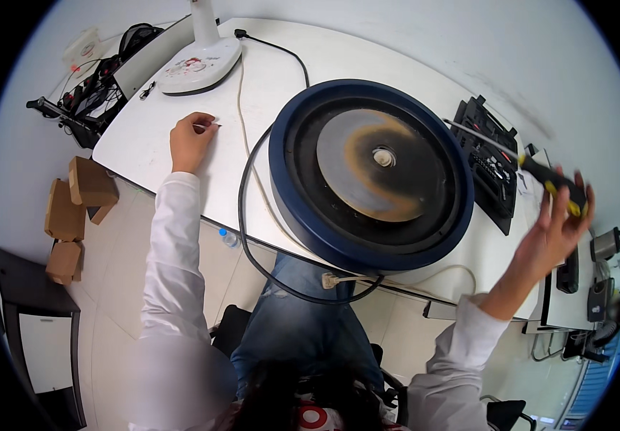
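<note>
While the left hand (193,142) is resting low over the counter (129,133) in the head view, its fingers are pinching narrowly around a small slim object (201,126), too small to identify. The right hand (550,233) is holding a screwdriver (558,181) out to the right, the fingers closing around the rear of its black-and-yellow handle; blur is hiding how firm that grip is.

Handling the screwdriver well is probably asking for a deeper hold, with the handle's butt sitting in the palm and the fingers wrapping further forward, since a long shaft is likely to be swinging easily from a rear grip. Keeping the tip off the blue rim of the round appliance (373,176) and out of the open black tool case (491,154) seems wise. The left pinch is best staying light but steady, as so small a piece could be rolling away if dropped.

The screwdriver is lying, as seen, across the tool case, to the right of the appliance. Its long axis is running slantwise: the tip is pointing away from the person and leftward, appearing just beside the rim, while the handle is trailing nearer and rightward. Whether the tip is touching anything, one cannot tell.
</note>
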A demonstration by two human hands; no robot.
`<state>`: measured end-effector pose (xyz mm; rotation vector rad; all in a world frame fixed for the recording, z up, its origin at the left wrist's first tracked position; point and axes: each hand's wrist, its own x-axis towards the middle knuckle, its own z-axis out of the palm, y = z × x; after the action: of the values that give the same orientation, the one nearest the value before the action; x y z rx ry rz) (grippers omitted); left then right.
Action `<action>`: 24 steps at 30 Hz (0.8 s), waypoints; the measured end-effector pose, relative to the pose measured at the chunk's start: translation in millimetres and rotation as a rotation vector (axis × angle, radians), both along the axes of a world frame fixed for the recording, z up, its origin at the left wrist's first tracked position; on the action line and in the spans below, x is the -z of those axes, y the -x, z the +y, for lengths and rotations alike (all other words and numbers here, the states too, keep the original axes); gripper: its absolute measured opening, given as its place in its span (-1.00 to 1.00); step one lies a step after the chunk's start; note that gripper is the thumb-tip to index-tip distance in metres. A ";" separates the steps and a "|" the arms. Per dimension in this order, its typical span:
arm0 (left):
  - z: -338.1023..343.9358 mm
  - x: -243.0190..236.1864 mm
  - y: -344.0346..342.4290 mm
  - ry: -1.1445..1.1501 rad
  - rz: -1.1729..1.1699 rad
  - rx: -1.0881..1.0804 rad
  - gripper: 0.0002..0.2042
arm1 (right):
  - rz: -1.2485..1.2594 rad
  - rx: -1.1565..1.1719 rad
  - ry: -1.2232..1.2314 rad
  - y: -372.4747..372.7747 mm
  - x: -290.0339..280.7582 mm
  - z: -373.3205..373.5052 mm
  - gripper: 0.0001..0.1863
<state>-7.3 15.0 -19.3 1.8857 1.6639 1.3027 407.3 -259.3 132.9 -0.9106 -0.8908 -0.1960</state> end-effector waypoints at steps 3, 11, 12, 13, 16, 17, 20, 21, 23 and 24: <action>-2.9 -1.4 -0.1 -0.041 0.036 -0.040 -0.85 | -0.027 -0.180 0.073 -1.3 -9.4 35.8 -0.56; -8.2 -5.9 -2.5 -0.019 0.080 -0.062 -0.90 | -0.040 -0.224 0.178 5.2 -10.0 77.2 -0.60; -7.5 -6.5 -2.8 -0.018 0.088 -0.067 -0.90 | -0.045 -0.220 0.186 4.4 -9.2 78.7 -0.60; -7.4 -6.9 -2.9 -0.019 0.092 -0.066 -0.91 | -0.056 -0.215 0.202 3.4 -8.0 79.6 -0.60; -8.0 -8.2 -4.9 -0.017 0.098 -0.070 -0.91 | -0.093 -0.206 0.239 -0.9 -5.1 82.2 -0.61; -8.2 -9.2 -5.8 -0.015 0.105 -0.074 -0.91 | -0.097 -0.207 0.240 -2.4 -4.5 83.1 -0.61; -9.2 -12.2 -8.3 -0.008 0.136 -0.079 -0.91 | -0.102 -0.210 0.253 -5.3 -5.0 84.3 -0.60; -9.6 -12.9 -8.7 0.005 0.149 -0.087 -0.91 | -0.101 -0.212 0.260 -5.8 -6.0 84.4 -0.60; -9.5 -14.3 -8.3 0.003 0.172 -0.087 -0.91 | -0.119 -0.182 0.302 -5.7 -9.3 84.2 -0.58; -9.6 -14.2 -8.5 0.005 0.177 -0.094 -0.91 | -0.107 -0.158 0.331 -5.8 -12.0 84.4 -0.57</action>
<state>1.2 5.3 -5.2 1.9921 1.8612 1.1939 413.1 -174.9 144.9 -1.1378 -1.1104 0.0418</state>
